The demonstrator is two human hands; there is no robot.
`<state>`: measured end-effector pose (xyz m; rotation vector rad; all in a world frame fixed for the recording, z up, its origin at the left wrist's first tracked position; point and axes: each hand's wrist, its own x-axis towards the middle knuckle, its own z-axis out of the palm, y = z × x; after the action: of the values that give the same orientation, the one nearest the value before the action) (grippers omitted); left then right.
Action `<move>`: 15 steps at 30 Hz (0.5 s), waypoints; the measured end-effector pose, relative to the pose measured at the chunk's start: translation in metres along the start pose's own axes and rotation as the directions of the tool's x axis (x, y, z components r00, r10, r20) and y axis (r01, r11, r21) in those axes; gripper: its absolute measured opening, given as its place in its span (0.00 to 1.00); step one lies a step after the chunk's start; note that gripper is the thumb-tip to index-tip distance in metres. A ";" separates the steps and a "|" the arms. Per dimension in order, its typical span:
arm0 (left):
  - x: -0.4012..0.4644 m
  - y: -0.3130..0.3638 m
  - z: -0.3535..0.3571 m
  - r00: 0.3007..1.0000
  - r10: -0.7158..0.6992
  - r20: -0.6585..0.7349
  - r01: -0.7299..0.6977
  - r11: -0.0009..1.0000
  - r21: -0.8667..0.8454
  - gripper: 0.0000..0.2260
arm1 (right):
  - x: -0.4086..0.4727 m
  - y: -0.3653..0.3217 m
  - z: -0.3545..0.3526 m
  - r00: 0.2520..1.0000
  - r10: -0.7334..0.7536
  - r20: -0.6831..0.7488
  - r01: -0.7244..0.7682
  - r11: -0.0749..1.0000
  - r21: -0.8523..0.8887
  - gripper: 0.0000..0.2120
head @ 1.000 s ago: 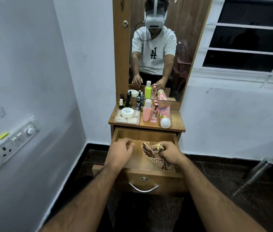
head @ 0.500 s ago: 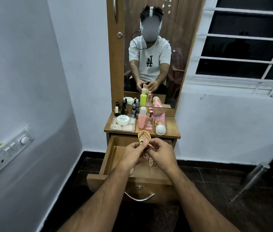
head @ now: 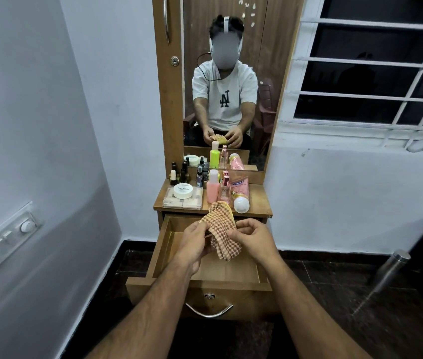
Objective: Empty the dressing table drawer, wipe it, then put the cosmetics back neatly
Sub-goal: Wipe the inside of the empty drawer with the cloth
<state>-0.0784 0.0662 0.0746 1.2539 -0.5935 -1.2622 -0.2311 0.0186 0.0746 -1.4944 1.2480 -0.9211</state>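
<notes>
Cloth (head: pixel 222 229) was soft, limp, light; best pinched at its edges. Left hand (head: pixel 195 242) and right hand (head: pixel 253 238) each pinched it above the open drawer (head: pixel 231 270), cosmetics (head: pixel 213 189) at 12 o'clock on the worktop (head: pixel 259 203).

Checked cloth (head: pixel 222 230) between both hands, over open drawer (head: pixel 231 270)

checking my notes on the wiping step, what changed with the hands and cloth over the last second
The checked cloth came up off the drawer floor, where the right hand had bunched it. The left hand left the drawer's left side, came to the middle and took hold of the cloth too. Both hands now hold it above the open drawer. The cosmetics on the table top stayed where they were, and the drawer stayed open.
</notes>
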 end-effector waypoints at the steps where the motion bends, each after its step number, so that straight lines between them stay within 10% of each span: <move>1: 0.000 0.000 0.002 1.000 0.005 0.004 -0.005 1.000 -0.005 0.11 | -0.001 0.001 -0.001 0.999 0.044 0.007 -0.044 0.999 0.024 0.17; 8: 0.006 -0.003 0.022 1.000 -0.006 -0.018 0.005 0.999 -0.032 0.10 | -0.009 0.005 -0.013 0.945 0.314 0.088 -0.326 0.916 0.235 0.11; 15: 0.016 -0.005 0.048 0.989 0.029 0.144 -0.033 0.999 0.028 0.13 | -0.001 0.011 -0.031 0.948 0.315 -0.038 -0.262 0.845 0.466 0.08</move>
<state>-0.1189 0.0354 0.0796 1.1810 -0.7361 -1.3292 -0.2632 0.0136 0.0720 -0.8642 1.1923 -1.0185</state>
